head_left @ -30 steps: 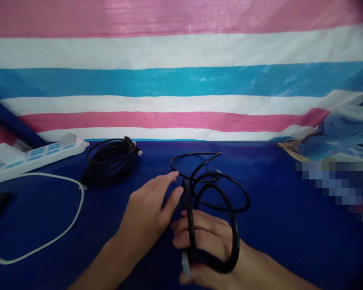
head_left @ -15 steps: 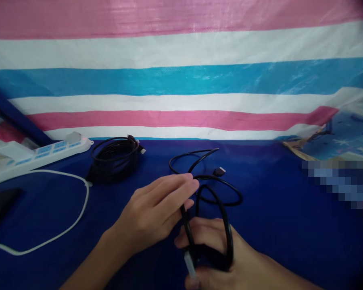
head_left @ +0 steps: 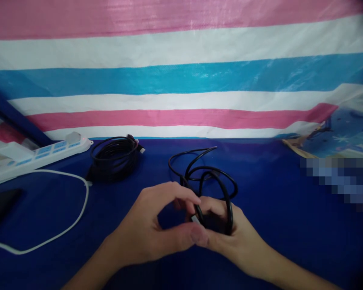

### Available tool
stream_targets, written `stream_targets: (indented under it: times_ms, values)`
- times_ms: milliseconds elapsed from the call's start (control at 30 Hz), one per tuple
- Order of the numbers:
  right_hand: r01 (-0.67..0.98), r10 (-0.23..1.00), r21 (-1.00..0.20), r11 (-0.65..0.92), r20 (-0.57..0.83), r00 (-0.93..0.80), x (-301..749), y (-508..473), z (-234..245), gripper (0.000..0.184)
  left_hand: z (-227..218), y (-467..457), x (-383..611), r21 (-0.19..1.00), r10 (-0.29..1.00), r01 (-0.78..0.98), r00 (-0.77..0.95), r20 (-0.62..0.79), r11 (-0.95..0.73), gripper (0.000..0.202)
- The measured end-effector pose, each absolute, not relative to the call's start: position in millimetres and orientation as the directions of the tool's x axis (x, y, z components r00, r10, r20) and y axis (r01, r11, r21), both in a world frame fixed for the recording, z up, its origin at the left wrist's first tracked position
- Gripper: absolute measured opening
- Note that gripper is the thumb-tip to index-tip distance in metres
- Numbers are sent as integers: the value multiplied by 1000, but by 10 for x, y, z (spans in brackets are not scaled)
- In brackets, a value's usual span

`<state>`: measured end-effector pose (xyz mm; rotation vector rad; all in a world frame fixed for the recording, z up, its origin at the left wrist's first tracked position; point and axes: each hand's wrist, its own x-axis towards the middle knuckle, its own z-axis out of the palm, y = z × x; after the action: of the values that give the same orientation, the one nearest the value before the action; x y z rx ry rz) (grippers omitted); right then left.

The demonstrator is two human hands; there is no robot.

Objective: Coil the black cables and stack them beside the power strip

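A black cable [head_left: 229, 209] lies in loops, partly on the blue table and partly raised in my hands. My right hand [head_left: 230, 229] is closed around a coil of it, with one loop standing up over the knuckles. My left hand [head_left: 157, 221] curls in from the left, its fingertips on the cable and its thumb tip against my right thumb. Between the two hands shows the silvery metal end of a cable plug [head_left: 195, 219]; the fingers hide the rest of it.
Behind to the left sits a second coiled black cable [head_left: 115, 159]. A white power strip [head_left: 48, 155], a white cord [head_left: 86, 197] and a dark flat object [head_left: 3, 205] are at the left. Striped sheeting [head_left: 181, 80] hangs behind the blue table [head_left: 275, 201]; a patterned bag [head_left: 347, 133] stands right.
My right hand has risen toward my left one. My left thumb has come down beside the plug and its fingers have curled in. The loose cable end on the table has been drawn closer.
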<state>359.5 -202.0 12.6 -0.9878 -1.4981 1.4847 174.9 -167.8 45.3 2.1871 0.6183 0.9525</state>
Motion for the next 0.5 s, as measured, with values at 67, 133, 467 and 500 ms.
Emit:
stream_targets:
  times_ms: [67, 133, 467, 500]
  values:
    - [10, 928, -1000, 18, 13, -373, 3586, -2032, 97, 28, 515, -1674, 1716, 798, 677, 221, 677, 289, -561, 18]
    - [7, 925, -1000, 17, 13, -379, 3582, -2040, 75, 31, 565, -1671, 1694, 808, 674, 283, 717, 180, -517, 18]
    - [401, 759, -898, 182, -131, -638, 3526, -2058, 197, 18, 534, -1719, 1654, 460, 517, 270, 629, 581, -845, 36]
    - [394, 754, -896, 202, -114, -647, 3519, -2063, 204, 15, 548, -1739, 1658, 429, 485, 265, 672, 559, -863, 47]
